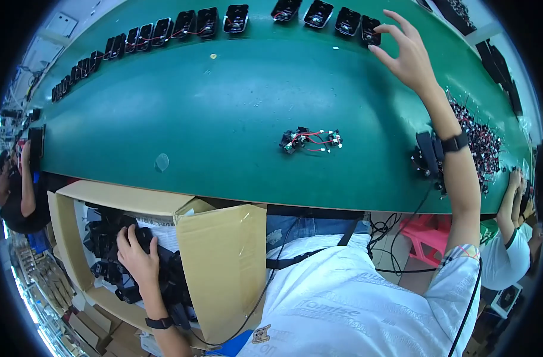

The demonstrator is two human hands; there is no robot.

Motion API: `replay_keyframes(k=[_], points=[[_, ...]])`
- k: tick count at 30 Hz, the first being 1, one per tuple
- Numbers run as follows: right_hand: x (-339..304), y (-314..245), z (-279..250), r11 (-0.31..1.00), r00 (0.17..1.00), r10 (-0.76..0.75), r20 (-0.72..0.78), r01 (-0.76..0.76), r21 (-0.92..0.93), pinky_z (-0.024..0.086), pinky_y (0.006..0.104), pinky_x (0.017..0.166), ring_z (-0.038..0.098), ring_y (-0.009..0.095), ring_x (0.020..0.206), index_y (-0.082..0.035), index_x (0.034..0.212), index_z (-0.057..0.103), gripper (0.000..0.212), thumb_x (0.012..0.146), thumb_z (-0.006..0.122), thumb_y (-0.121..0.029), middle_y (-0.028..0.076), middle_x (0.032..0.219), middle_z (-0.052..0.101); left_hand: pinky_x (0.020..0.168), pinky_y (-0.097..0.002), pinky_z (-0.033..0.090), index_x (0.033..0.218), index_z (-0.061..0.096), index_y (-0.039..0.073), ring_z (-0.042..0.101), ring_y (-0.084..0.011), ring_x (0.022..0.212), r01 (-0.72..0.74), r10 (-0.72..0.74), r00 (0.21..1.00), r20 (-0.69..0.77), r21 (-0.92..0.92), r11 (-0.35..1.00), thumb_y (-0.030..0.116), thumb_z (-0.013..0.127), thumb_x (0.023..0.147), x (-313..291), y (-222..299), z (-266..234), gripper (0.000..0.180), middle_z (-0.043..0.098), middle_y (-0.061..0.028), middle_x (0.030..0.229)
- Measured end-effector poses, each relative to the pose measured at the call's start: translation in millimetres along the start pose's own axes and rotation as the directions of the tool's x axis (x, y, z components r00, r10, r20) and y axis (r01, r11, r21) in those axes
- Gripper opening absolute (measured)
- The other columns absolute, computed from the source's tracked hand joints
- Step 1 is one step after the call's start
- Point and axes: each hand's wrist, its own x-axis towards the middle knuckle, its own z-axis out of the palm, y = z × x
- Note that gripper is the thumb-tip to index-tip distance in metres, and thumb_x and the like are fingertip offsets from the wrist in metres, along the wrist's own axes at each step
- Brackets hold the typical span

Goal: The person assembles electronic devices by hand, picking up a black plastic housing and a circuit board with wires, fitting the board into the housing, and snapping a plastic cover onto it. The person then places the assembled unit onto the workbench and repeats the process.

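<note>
Spread-fingered, the right hand (411,56) sits just right of the end black case (368,27), whose long axis points away (left hand (139,257), in the carton (225,262): grip, cannot tell).

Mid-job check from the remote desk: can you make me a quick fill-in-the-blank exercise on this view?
1. The left hand is over ____-coloured parts in the cardboard box.
2. The right hand is by the ____ end of the row of black units.
3. The tabletop is ____.
4. The small cluster mid-table has bright ____ wires.

Missing words: black; right; green; red.
</note>
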Motion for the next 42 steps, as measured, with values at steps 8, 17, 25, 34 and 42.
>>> replay_keyframes(k=[8,17,25,34,42], points=[[-36,-124,-55,0.768,0.832,-0.134,0.538,-0.257,0.587,0.055,0.0364,0.072,0.068,0.024,0.079,-0.004,0.108,0.068,0.029,0.082,0.078,-0.015,0.008,0.1,0.067,0.103,-0.0362,0.045,0.133,0.053,0.001,0.059,-0.0262,0.116,0.047,-0.153,0.968,-0.199,-0.456,0.889,0.011,0.08,0.081,20,18,-62,0.06,0.06,-0.0142,0.124],[-61,-113,-53,0.544,0.803,-0.034,0.594,-0.484,0.685,0.055,0.0331,0.078,0.065,0.022,0.087,-0.006,0.104,0.077,0.03,0.076,0.075,0.005,0.009,0.1,0.065,0.094,-0.0334,0.05,0.118,0.062,0.001,0.061,-0.0241,0.11,-0.505,0.599,0.776,-0.196,-0.762,0.405,0.017,0.085,0.073,111,192,-133,0.053,0.058,-0.0116,0.119],[-81,-122,-52,0.587,0.872,0.054,0.487,-0.422,0.691,0.053,0.0312,0.075,0.065,0.02,0.083,-0.005,0.103,0.077,0.028,0.077,0.075,0.004,0.008,0.096,0.065,0.102,-0.0331,0.046,0.136,0.05,0.006,0.057,-0.0197,0.116,-0.108,0.762,0.647,0.03,-0.986,0.13,0.008,0.085,0.07,137,302,-100,0.075,0.057,-0.0099,0.126],[-69,-119,-55,0.582,0.79,0.171,0.589,-0.563,0.586,0.052,0.0296,0.065,0.066,0.02,0.072,-0.001,0.089,0.073,0.011,0.079,0.077,-0.001,0.008,0.086,0.069,0.081,-0.029,0.047,0.139,0.049,0.003,0.056,-0.0162,0.107,-0.279,0.788,0.608,-0.097,-0.955,0.098,0.01,0.082,0.07,146,310,-80,0.077,0.058,-0.0075,0.121],[-51,-117,-79,0.724,0.993,0.101,0.06,-0.115,0.68,0.054,0.0318,0.066,0.068,0.023,0.077,-0.001,0.093,0.07,0.024,0.072,0.08,0.007,0.012,0.087,0.067,0.088,-0.0371,0.054,0.132,0.052,0.001,0.066,-0.0264,0.102,-0.423,0.773,0.57,-0.279,-0.906,-0.015,0.024,0.085,0.068,145,309,-74,0.076,0.063,-0.0155,0.116]])
